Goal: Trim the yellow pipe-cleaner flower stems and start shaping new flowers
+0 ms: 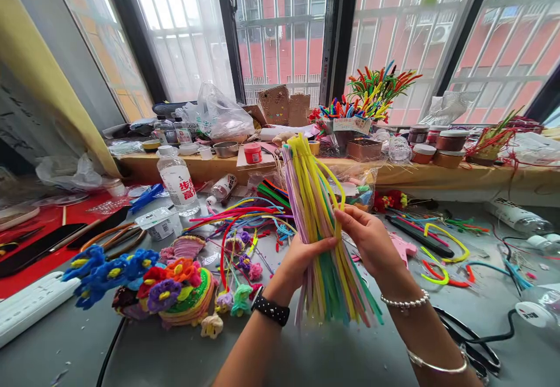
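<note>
My left hand [297, 261] is wrapped round the middle of a thick bundle of pipe cleaners [312, 200], held upright above the grey table [175, 352]. The bundle is yellow, lilac, pink and green, fanning out below my hands. My right hand [371, 241] touches the bundle's right side, with its fingertips pinching one yellow pipe cleaner [336, 192] that curves out from the rest. A black watch is on my left wrist, bead and metal bracelets on my right.
Finished pipe-cleaner flowers [144, 282] lie at the left. A water bottle [177, 180], loose pipe cleaners [245, 218], a white power strip [30, 305], black scissors [472, 346] and a hot glue gun's pink body [405, 247] surround my hands. The windowsill shelf [437, 174] holds jars and more pipe cleaners.
</note>
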Available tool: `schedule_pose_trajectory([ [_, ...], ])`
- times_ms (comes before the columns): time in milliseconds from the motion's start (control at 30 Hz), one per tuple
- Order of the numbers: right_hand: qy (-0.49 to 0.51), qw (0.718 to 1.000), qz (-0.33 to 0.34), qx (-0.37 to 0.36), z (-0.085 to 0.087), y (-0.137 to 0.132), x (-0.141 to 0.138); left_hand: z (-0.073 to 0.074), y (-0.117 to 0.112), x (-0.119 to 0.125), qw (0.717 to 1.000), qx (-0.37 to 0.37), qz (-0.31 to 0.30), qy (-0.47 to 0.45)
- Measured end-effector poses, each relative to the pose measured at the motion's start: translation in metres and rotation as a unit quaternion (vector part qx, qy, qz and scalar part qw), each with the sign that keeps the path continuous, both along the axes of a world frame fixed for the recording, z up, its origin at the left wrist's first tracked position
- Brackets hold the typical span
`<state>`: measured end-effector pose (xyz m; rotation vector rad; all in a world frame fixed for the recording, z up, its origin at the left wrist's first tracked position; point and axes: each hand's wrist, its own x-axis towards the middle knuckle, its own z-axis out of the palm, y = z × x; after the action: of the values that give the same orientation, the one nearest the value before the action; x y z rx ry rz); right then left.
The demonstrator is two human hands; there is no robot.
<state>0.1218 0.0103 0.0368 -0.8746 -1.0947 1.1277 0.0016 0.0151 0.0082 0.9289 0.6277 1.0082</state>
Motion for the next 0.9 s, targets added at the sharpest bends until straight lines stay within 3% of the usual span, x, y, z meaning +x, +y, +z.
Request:
schedule_pose_trajectory([
  [200, 0.238, 0.969, -0.056, -0.027, 0.003, 0.002, 0.009, 0.005, 0.000, -0.005, 0.999, 0.003, -0.022, 0.040],
  [400, 0.336, 0.933, -0.130, 0.002, 0.015, 0.000, 0.025, 0.006, 0.001, -0.015, 0.992, 0.021, -0.044, 0.119],
  [500, 0.398, 0.898, -0.189, -0.013, 0.027, -0.004, 0.048, 0.007, 0.002, -0.020, 0.982, 0.047, -0.077, 0.163],
  [667, 0.434, 0.862, -0.256, 0.054, 0.035, -0.014, 0.096, 0.011, 0.001, -0.023, 0.967, 0.116, -0.112, 0.198],
  [767, 0.442, 0.855, -0.259, 0.084, 0.037, -0.022, 0.114, 0.013, 0.001, -0.024, 0.972, 0.100, -0.085, 0.196],
  [900, 0.444, 0.845, -0.277, 0.113, 0.040, -0.028, 0.116, 0.014, 0.008, -0.028, 0.988, 0.005, 0.034, 0.150],
])
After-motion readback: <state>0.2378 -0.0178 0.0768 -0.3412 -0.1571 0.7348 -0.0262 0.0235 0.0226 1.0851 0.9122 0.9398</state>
